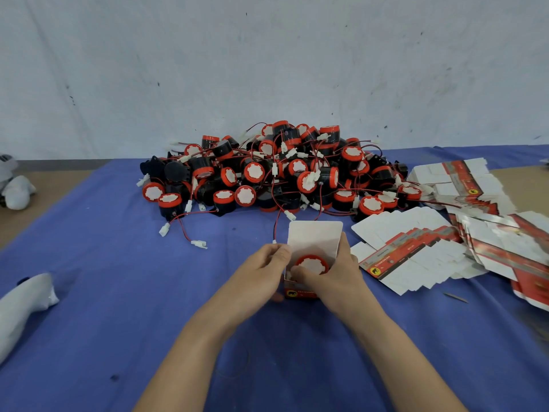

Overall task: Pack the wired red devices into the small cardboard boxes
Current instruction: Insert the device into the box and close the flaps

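Left hand (264, 263) at nine o'clock and right hand (334, 273) at three grip the box (315, 236), apparently steadying it to seat the red device (313, 263).

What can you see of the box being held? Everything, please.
The small cardboard box stands upright on the blue cloth. It is plain white inside and printed red outside, with a yellow animal badge low on the front. Its rounded top flap is open and leans back. A red device sits in the mouth, white face up. The left hand and right hand grip its sides.
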Tool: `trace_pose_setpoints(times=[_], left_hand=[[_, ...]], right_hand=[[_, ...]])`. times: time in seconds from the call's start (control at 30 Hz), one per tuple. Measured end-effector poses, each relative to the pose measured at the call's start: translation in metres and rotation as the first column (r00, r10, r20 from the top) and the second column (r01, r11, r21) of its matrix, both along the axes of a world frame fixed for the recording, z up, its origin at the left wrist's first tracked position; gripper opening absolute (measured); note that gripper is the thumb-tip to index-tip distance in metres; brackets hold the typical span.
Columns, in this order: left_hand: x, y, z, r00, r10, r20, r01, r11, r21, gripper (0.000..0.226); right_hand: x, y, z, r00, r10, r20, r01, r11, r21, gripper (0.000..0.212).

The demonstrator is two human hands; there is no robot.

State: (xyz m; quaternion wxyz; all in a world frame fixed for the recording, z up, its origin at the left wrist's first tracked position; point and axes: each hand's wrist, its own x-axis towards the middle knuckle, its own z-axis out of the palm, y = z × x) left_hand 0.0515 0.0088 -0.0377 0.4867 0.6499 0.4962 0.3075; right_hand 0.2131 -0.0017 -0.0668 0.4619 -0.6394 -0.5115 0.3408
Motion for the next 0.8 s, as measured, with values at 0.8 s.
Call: trace_pose_setpoints(times=[0.8], left_hand=[[0.041, 0.004, 0.000, 0.965, 0.255, 0.065, -0.251, 0.966, -0.066, 0.031]], right_hand=[[-0.009, -0.007, 0.003, 0.970, -0.032, -0.242, 0.050, 0.997, 0.066, 0.037]])
